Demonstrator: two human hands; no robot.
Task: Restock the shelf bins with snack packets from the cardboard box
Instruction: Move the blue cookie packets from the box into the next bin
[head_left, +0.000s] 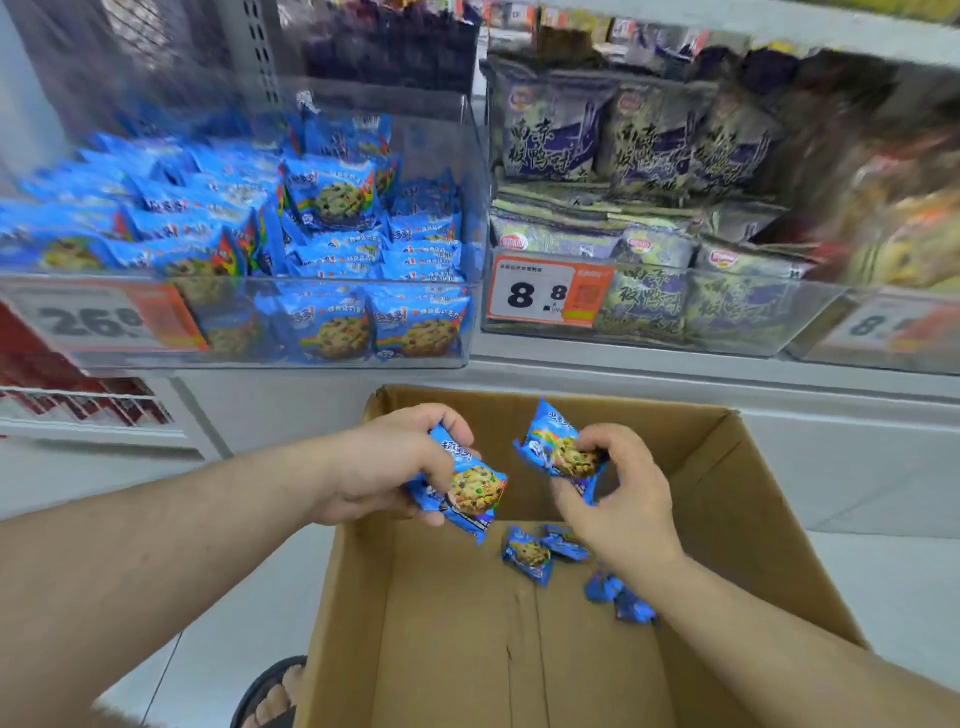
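My left hand (395, 462) grips blue cookie packets (470, 493) above the open cardboard box (727, 467). My right hand (618, 488) pinches another blue cookie packet (556, 447) over the box. Several more blue packets (530, 553) lie on the box floor, some by my right wrist (621, 597). Above and to the left, a clear shelf bin (260, 358) is heaped with the same blue cookie packets (332, 197).
A second clear bin (649, 343) to the right holds purple and green snack bags, with a price tag reading 8.8 (545, 296). Another bin with yellow and red bags sits at the far right. A sandalled foot (275, 696) stands on the tiled floor left of the box.
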